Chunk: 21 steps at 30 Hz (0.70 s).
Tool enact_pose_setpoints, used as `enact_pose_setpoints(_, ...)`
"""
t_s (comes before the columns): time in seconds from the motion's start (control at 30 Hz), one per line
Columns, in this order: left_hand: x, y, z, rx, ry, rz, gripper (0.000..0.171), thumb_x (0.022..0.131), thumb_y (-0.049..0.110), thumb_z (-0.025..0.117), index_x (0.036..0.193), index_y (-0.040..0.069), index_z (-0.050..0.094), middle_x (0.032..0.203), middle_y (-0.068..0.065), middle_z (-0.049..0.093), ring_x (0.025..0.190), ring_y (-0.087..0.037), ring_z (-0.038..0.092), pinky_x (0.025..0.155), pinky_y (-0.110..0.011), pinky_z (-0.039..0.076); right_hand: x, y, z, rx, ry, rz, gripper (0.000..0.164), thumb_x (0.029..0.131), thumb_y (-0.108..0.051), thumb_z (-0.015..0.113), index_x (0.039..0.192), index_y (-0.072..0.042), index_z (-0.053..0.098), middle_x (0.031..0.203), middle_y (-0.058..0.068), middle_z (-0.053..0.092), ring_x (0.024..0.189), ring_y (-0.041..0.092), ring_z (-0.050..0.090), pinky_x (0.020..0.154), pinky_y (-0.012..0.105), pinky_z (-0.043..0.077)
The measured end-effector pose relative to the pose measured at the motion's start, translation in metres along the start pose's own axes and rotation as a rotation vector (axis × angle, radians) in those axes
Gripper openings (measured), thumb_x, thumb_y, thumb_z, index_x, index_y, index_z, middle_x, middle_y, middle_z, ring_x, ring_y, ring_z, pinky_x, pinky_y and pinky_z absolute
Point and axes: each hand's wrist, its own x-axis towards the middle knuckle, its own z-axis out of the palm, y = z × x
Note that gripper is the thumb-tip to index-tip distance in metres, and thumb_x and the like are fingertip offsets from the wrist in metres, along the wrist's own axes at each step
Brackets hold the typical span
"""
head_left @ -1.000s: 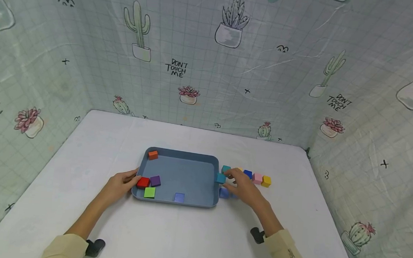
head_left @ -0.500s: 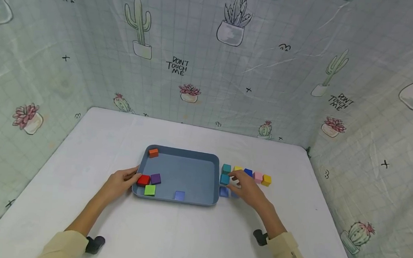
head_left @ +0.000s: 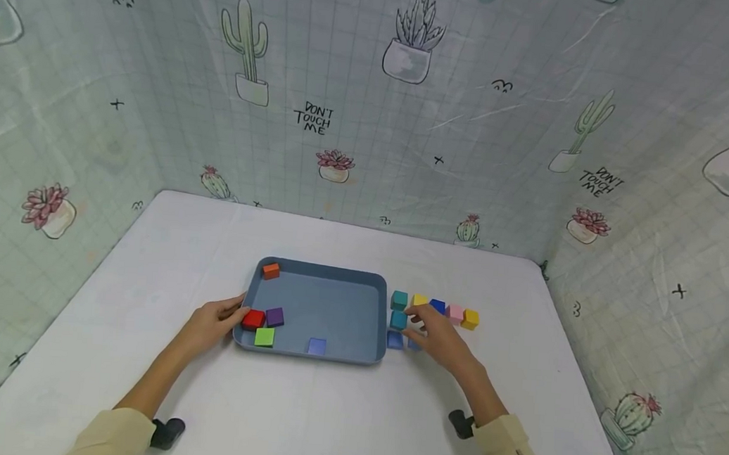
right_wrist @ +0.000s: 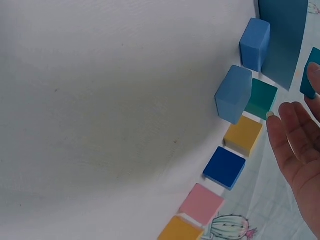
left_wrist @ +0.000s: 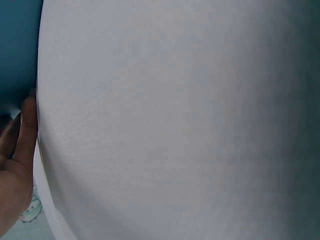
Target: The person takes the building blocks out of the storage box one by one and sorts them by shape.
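My left hand [head_left: 211, 326] grips the left edge of a blue-grey tray [head_left: 330, 303], its thumb by the red block [head_left: 253, 320] inside. In the left wrist view, fingers [left_wrist: 27, 125] lie along the tray's side. Just beyond the tray's right edge, my right hand [head_left: 439, 335] pinches a turquoise block [head_left: 399, 320] between thumb and fingers. A teal block [head_left: 399, 300] sits right behind it. Two light-blue blocks, one [right_wrist: 255, 45] by the tray and another [right_wrist: 234, 95] beside it, stand nearer the front; my right hand partly covers the second in the head view.
Inside the tray are orange [head_left: 270, 271], purple [head_left: 275, 316], green [head_left: 264, 337] and periwinkle [head_left: 317, 346] blocks. A row to the right of the tray holds yellow [head_left: 419, 300], dark-blue [head_left: 438, 306], pink [head_left: 455, 314] and golden-yellow [head_left: 470, 319] blocks. A cactus-print cloth [head_left: 370, 150] hangs behind the white table [head_left: 325, 422].
My right hand has moved slightly right with the turquoise block, from over the tray's right rim to just outside it. The left hand stays at the tray.
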Motion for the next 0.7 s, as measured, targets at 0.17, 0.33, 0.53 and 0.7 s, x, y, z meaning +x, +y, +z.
enact_pose_setpoints(0.17,-0.001,0.001,0.0,-0.001,-0.001,0.002,0.065,0.095,0.045,0.052,0.138,-0.002,0.043,0.131,-0.026,0.049,0.12,-0.04,0.048,0.093,-0.049,0.043,-0.003,0.001,-0.003,0.006,0.011,-0.016,0.038,0.085,-0.021,0.072,0.12,-0.014,0.059,0.113,0.001,0.06,0.101,0.018,0.058,0.084,0.034,0.052)
enact_pose_setpoints(0.33,0.0,0.001,0.0,-0.008,0.005,0.011,0.066,0.094,0.046,0.052,0.138,-0.002,0.043,0.132,-0.025,0.048,0.12,-0.039,0.048,0.092,-0.048,0.044,-0.006,0.005,-0.007,-0.008,0.04,-0.04,0.04,0.084,-0.019,0.072,0.121,-0.012,0.059,0.114,0.003,0.06,0.101,0.02,0.058,0.082,0.036,0.053)
enact_pose_setpoints(0.53,-0.001,0.001,0.0,-0.011,0.004,0.01,0.064,0.095,0.044,0.052,0.138,-0.002,0.043,0.132,-0.025,0.048,0.12,-0.039,0.048,0.092,-0.047,0.044,-0.01,0.011,-0.009,-0.013,0.032,0.004,0.041,0.085,-0.019,0.072,0.123,-0.011,0.058,0.115,0.006,0.059,0.101,0.022,0.057,0.083,0.038,0.052)
enact_pose_setpoints(0.7,-0.001,0.001,0.0,-0.009,0.004,0.009,0.064,0.095,0.045,0.052,0.138,-0.002,0.043,0.132,-0.025,0.048,0.119,-0.039,0.049,0.092,-0.047,0.044,-0.012,0.015,-0.007,-0.013,0.015,0.022,0.04,0.084,-0.021,0.073,0.12,-0.011,0.059,0.112,0.006,0.06,0.1,0.02,0.057,0.082,0.036,0.052)
